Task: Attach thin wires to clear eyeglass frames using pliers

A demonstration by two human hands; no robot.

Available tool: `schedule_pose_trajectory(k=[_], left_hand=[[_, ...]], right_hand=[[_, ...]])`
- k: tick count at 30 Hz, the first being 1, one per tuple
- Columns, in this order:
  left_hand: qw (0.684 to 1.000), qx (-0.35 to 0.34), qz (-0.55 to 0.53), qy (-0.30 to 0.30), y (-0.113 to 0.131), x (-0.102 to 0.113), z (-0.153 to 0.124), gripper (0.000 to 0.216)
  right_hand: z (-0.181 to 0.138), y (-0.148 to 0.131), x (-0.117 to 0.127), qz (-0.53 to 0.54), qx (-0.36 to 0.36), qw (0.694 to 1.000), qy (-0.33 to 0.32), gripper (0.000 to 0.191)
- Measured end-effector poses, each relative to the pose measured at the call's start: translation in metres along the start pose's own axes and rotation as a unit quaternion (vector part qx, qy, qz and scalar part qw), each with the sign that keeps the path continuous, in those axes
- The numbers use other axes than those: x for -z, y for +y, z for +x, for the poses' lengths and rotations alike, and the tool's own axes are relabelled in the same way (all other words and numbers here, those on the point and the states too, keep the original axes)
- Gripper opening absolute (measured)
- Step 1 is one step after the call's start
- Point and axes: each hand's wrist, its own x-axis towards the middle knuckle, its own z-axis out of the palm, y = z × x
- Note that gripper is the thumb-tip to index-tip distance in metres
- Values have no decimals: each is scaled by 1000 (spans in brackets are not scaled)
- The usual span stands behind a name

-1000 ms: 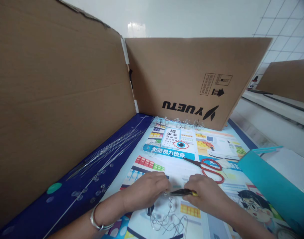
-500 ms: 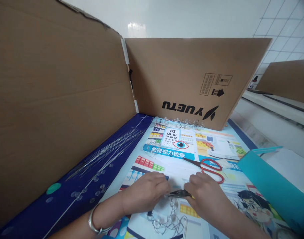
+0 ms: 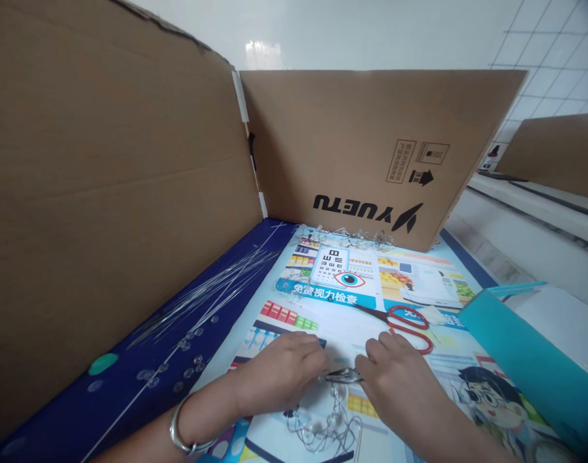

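Note:
My left hand (image 3: pixel 279 376) and my right hand (image 3: pixel 394 379) meet low in the middle of the picture, both with fingers curled. My right hand grips small dark pliers (image 3: pixel 342 375), whose tip points left toward the pinched fingers of my left hand. A thin wire strung with clear beads (image 3: pixel 325 421) hangs in loops below the two hands and lies on the printed poster (image 3: pixel 419 289). What my left fingers pinch is too small to make out. A silver bangle (image 3: pixel 185 432) is on my left wrist.
Red-handled scissors (image 3: pixel 402 328) lie just beyond my right hand. Straight wires (image 3: pixel 207 292) and loose clear beads (image 3: pixel 178 370) lie on the dark blue strip at left. Cardboard walls (image 3: pixel 351 141) stand behind and to the left. A teal box (image 3: pixel 529 354) sits at right.
My right hand has rolled over the pliers, hiding their yellow handle. Both hands have shifted slightly; the beaded wire hangs a little lower.

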Motion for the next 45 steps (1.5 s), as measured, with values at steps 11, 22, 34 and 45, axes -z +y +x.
schedule_pose_trajectory(k=[11, 22, 34, 45], left_hand=[[1000, 0, 26, 8, 4, -1, 1, 11], [999, -3, 33, 7, 4, -1, -1, 17], [999, 2, 34, -12, 3, 0, 0, 23], [999, 28, 30, 2, 3, -5, 0, 15]], right_hand=[[-3, -8, 1, -54, 17, 998, 30, 14], [-2, -5, -1, -33, 4, 999, 28, 14], [2, 9, 6, 67, -27, 996, -50, 7], [-3, -4, 0, -26, -25, 999, 31, 13]])
